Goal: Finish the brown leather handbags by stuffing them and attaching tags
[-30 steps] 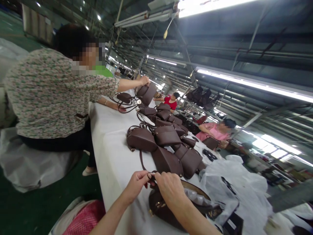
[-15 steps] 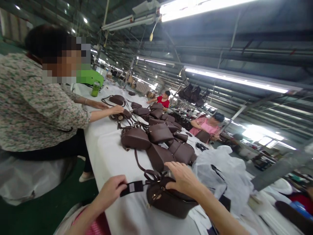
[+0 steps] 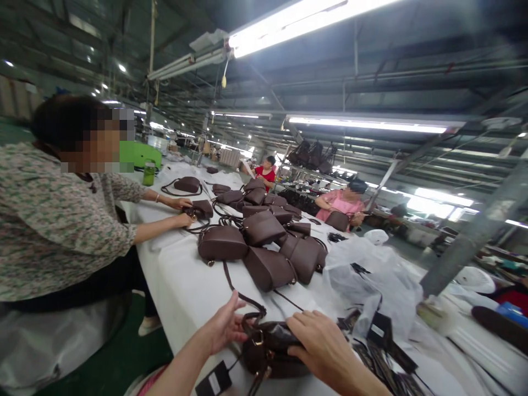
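A dark brown handbag (image 3: pixel 276 366) sits near the close edge of the white-covered table, its top side showing a shiny black patch that may be lining. My right hand (image 3: pixel 322 344) grips its upper right edge, thumb on the near side and fingers over the far side. Beside the left end of the bag, my left hand (image 3: pixel 225 327) has its fingers apart at the looped strap (image 3: pixel 249 316) and a gold-coloured ring. Below that hand a black tag (image 3: pixel 214 380) with a white label dangles on a cord.
Several brown bags (image 3: pixel 264 225) are heaped ahead on the table (image 3: pixel 177 264). At left, a seated co-worker in a floral shirt (image 3: pixel 61 220) handles another bag. Clear plastic (image 3: pixel 367 269) and loose black tags (image 3: pixel 381 330) lie to the right, near a slanted metal post (image 3: pixel 457 242).
My left hand has let go of the black tag and moved right to the strap. My right hand, earlier spread over the bag, now grips its edge. The bag has turned, showing its top.
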The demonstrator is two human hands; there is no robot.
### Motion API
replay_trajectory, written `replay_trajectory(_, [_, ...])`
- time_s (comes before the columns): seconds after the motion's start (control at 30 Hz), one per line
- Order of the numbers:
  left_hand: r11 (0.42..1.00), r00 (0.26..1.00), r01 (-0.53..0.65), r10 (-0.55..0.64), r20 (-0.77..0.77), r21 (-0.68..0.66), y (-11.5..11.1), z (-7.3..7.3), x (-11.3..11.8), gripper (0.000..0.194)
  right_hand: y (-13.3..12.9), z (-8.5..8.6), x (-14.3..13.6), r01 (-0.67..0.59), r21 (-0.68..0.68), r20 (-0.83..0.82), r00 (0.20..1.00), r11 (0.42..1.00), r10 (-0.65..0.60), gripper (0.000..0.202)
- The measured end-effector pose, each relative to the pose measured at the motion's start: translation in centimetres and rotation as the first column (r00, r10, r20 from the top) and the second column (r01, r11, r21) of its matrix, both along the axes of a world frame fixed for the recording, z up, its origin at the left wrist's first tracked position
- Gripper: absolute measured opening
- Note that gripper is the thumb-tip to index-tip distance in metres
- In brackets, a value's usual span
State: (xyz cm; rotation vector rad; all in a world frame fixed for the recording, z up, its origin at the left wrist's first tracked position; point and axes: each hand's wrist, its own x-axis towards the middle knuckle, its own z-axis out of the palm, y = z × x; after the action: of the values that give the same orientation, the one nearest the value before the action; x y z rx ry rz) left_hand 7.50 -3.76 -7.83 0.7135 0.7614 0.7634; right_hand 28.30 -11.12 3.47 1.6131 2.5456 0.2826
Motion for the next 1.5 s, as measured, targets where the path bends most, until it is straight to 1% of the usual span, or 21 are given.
replay_trajectory(0.07, [0.993, 0.993, 0.062, -0.051, 0.102, -0.103, 1.0, -0.3, 1.2, 0.051, -1.1, -0.7, 0.4, -0.006, 0.044, -0.04, 0.999, 0.999, 0.008, 0.022])
replay_trajectory(0.13, [0.988, 0.989, 0.102, -0.089, 0.115, -0.112, 1.6, -0.4, 2.4, 0.04, -1.9, -1.1, 0.7, -0.019, 0.069, -0.076, 0.997, 0.997, 0.025, 0.024])
replay_trajectory(0.2, [0.993, 0.994, 0.077, -0.069, 0.08, -0.094, 2.0, -0.3, 3.8, 0.033, -2.3, -1.2, 0.8, -0.031, 0.068, -0.095, 0.995, 0.997, 0.037, 0.024])
replay_trajectory(0.3, [0.999, 1.0, 0.006, -0.005, 0.028, -0.05, 2.7, 1.0, 5.4, 0.046, -2.5, -1.0, 1.1, -0.028, 0.051, -0.116, 0.993, 0.998, 0.034, 0.024])
replay_trajectory(0.4, [0.996, 0.992, -0.088, 0.085, 0.091, 0.031, 4.2, 4.6, 5.0, 0.042, -2.0, -1.2, 1.6, 0.011, 0.068, -0.128, 0.992, 0.998, -0.002, 0.025])
replay_trajectory(0.5, [0.958, 0.956, -0.231, 0.19, 0.223, 0.171, 6.1, 10.2, 2.6, 0.029, -0.5, -1.0, 2.3, 0.079, 0.107, -0.126, 0.99, 0.991, -0.065, 0.02])
replay_trajectory(0.6, [0.876, 0.91, -0.362, 0.257, 0.326, 0.318, 6.6, 15.5, -0.1, 0.026, 1.8, 0.0, 2.5, 0.132, 0.119, -0.143, 0.983, 0.984, -0.115, 0.009])
replay_trajectory(0.67, [0.802, 0.88, -0.435, 0.281, 0.384, 0.41, 6.1, 17.9, -1.4, 0.028, 3.2, 0.9, 2.2, 0.144, 0.082, -0.145, 0.981, 0.986, -0.131, 0.007])
replay_trajectory(0.73, [0.744, 0.871, -0.466, 0.287, 0.399, 0.479, 5.2, 19.1, -2.2, 0.033, 4.1, 1.4, 1.5, 0.129, 0.038, -0.14, 0.983, 0.991, -0.122, 0.009])
replay_trajectory(0.83, [0.697, 0.933, -0.36, 0.251, 0.258, 0.62, 4.2, 20.1, -3.0, 0.037, 4.0, 1.6, 0.5, 0.104, -0.018, -0.149, 0.983, 0.994, -0.105, 0.013])
replay_trajectory(0.93, [0.623, 0.987, -0.114, 0.162, 0.015, 0.774, 3.6, 21.1, -3.6, 0.036, 2.8, 1.9, 0.2, 0.103, -0.125, -0.166, 0.978, 0.987, -0.123, 0.016])
replay_trajectory(1.0, [0.545, 0.979, 0.057, 0.133, -0.153, 0.837, 3.3, 22.0, -3.7, 0.031, 2.1, 2.6, 0.4, 0.105, -0.215, -0.186, 0.972, 0.971, -0.146, 0.026])
replay_trajectory(1.07, [0.433, 0.921, 0.196, 0.226, -0.317, 0.88, 2.9, 23.0, -3.3, 0.023, 2.0, 3.6, 0.4, 0.091, -0.272, -0.27, 0.949, 0.958, -0.166, 0.051])
replay_trajectory(1.13, [0.312, 0.822, 0.287, 0.405, -0.4, 0.906, 2.2, 24.3, -2.5, 0.015, 2.4, 4.9, -0.3, 0.037, -0.283, -0.462, 0.87, 0.958, -0.17, 0.079])
replay_trajectory(1.2, [0.205, 0.754, 0.34, 0.523, -0.397, 0.918, 1.4, 25.9, -1.5, 0.014, 3.4, 6.4, -2.0, -0.082, -0.258, -0.707, 0.696, 0.963, -0.13, 0.09])
replay_trajectory(1.27, [0.147, 0.787, 0.368, 0.476, -0.392, 0.918, 0.8, 27.5, -0.9, 0.015, 4.5, 8.0, -4.3, -0.226, -0.233, -0.878, 0.467, 0.946, -0.105, 0.067])
replay_trajectory(1.3, [0.149, 0.825, 0.365, 0.405, -0.394, 0.919, 0.6, 28.2, -0.7, 0.015, 5.0, 8.9, -5.5, -0.286, -0.232, -0.925, 0.361, 0.93, -0.12, 0.05])
replay_trajectory(1.33, [0.177, 0.865, 0.345, 0.323, -0.385, 0.922, 0.5, 28.7, -0.7, 0.017, 5.4, 9.8, -6.5, -0.338, -0.233, -0.955, 0.257, 0.912, -0.149, 0.037])
replay_trajectory(1.4, [0.3, 0.934, 0.246, 0.179, -0.308, 0.922, 0.4, 28.6, -1.0, 0.034, 6.1, 11.7, -7.8, -0.431, -0.237, -0.97, 0.05, 0.871, -0.239, 0.032])
replay_trajectory(1.43, [0.378, 0.962, 0.16, 0.146, -0.229, 0.912, 0.3, 27.8, -1.1, 0.046, 6.3, 12.5, -8.1, -0.479, -0.227, -0.959, -0.042, 0.848, -0.281, 0.033])
replay_trajectory(1.5, [0.517, 0.99, -0.049, 0.137, -0.027, 0.854, 0.0, 24.8, -1.1, 0.065, 6.6, 13.6, -8.2, -0.535, -0.191, -0.925, -0.183, 0.823, -0.333, 0.035])
